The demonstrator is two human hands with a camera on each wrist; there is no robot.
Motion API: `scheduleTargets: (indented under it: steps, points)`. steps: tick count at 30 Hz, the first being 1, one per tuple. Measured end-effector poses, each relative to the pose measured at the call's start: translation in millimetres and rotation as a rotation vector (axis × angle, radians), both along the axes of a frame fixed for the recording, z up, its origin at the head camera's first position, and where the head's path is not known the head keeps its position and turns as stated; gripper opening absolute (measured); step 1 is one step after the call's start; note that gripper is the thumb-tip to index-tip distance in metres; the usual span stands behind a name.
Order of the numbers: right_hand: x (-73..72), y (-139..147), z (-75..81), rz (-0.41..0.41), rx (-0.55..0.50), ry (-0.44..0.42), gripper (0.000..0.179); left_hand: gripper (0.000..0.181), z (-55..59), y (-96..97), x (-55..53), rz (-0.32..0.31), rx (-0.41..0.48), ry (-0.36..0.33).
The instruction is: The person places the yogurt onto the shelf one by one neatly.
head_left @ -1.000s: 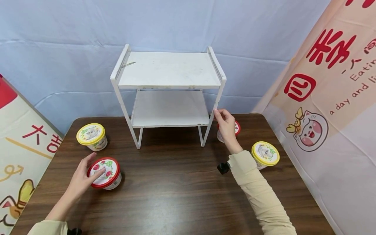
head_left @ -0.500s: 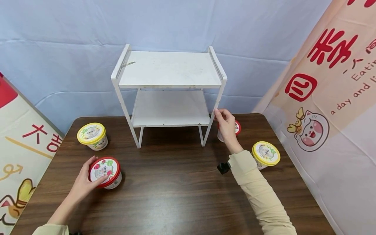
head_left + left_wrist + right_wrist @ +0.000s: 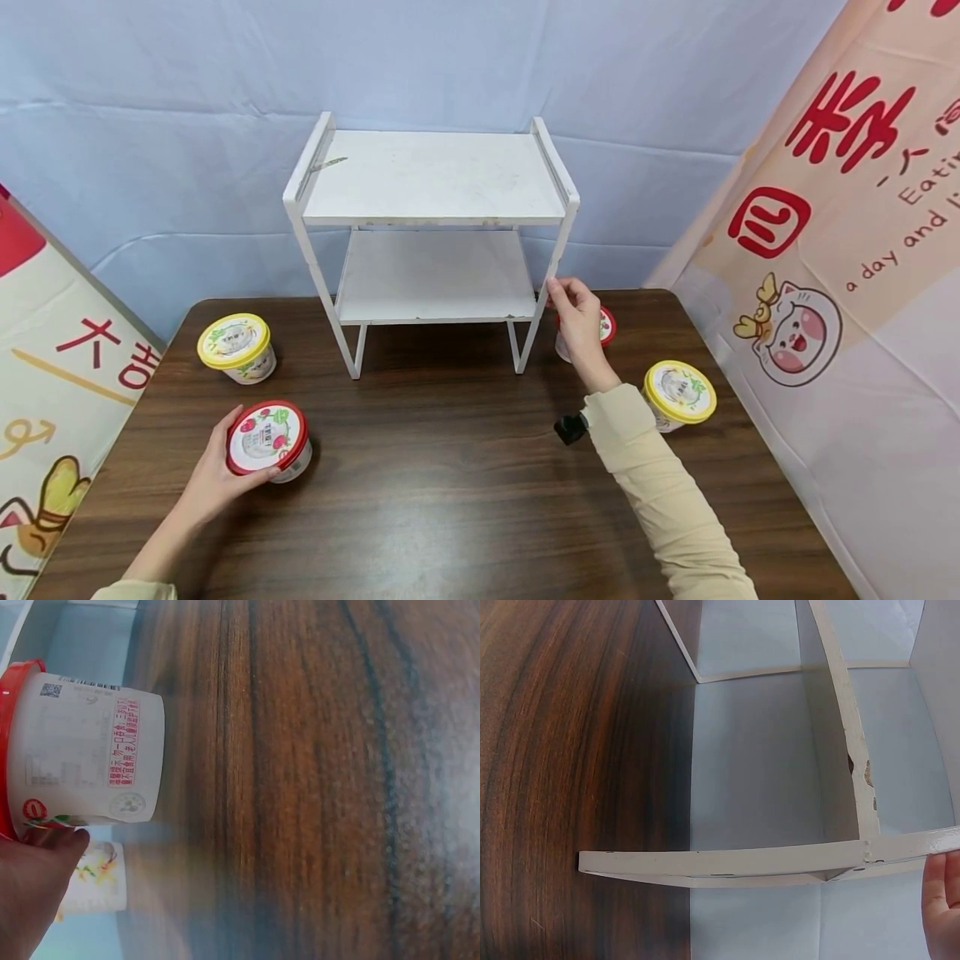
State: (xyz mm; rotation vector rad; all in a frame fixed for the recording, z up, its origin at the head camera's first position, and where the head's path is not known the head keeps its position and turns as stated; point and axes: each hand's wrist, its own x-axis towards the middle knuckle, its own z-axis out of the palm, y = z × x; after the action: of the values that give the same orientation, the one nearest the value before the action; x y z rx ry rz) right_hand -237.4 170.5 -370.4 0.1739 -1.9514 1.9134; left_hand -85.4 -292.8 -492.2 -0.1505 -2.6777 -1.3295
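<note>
My left hand (image 3: 213,475) grips a paper tub with a red lid (image 3: 264,437), thumb along its near side and fingers round its far left. Its printed white side (image 3: 94,742) fills the left of the left wrist view, and the tub looks to be on or just over the table. At the right front leg of a white two-tier shelf (image 3: 435,179), my right hand (image 3: 577,329) pinches the post; its fingertips (image 3: 941,889) show at the right edge of the right wrist view. Behind that hand a second red-lidded tub (image 3: 606,325) is partly hidden.
One yellow-lidded tub (image 3: 236,346) stands at the back left of the brown wooden table (image 3: 442,467). Another yellow-lidded tub (image 3: 680,392) is by the right edge, next to my right forearm. Blue cloth (image 3: 180,167) hangs behind, with printed banners at both sides.
My left hand has closed round the red-lidded tub; its thumb has slid off the lid onto the near side. The right hand and the shelf stay where they were.
</note>
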Motion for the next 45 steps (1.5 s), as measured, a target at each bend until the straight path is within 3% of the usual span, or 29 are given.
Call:
scheduleTargets:
  steps: [15, 21, 45]
  points:
    - [-2.1, -2, -3.9, -0.022, -0.017, 0.021, 0.016, 0.103, -7.7, -3.8, -0.9, 0.009, 0.003, 0.005]
    - [-1.2, -2, -2.6, -0.014, -0.014, 0.026, 0.024, 0.1, -6.5, -3.3, -1.1, 0.024, -0.019, -0.011]
    - [-1.9, -4, -4.4, -0.015, -0.053, 0.042, 0.017, 0.101, 2.0, 7.2, -5.1, 0.028, -0.068, 0.007]
